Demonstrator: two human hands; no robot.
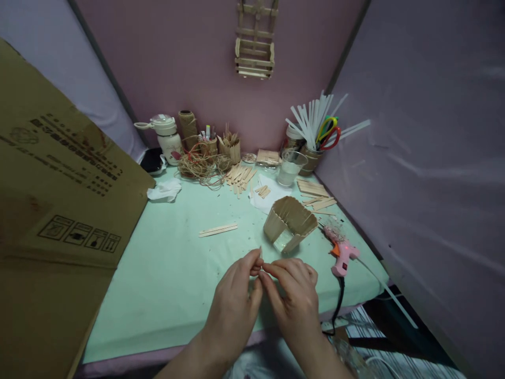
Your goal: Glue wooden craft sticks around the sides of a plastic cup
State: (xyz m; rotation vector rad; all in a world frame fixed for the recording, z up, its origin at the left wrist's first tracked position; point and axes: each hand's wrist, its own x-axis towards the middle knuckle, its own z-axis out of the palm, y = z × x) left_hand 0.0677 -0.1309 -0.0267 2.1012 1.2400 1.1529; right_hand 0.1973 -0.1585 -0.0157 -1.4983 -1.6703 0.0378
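My left hand (236, 289) and my right hand (294, 289) meet fingertip to fingertip over the front of the table. Both are closed in a pinch. A thin pale tip (260, 252) shows between the fingers; the rest of it is hidden, so its kind is unclear. Just beyond my right hand a basket made of craft sticks (292, 223) rests tilted, with an opening in its near side. To the far left of my hands, two craft sticks (218, 230) lie side by side on the green cloth (169, 273).
At right lies a pink glue gun (343, 255) with a cord. Craft sticks (240, 178), tangled twine (201, 168), a plastic cup (291, 167), scissors (329, 131) and a bottle (169, 142) line the back. A tall cardboard box (59, 210) borders the left.
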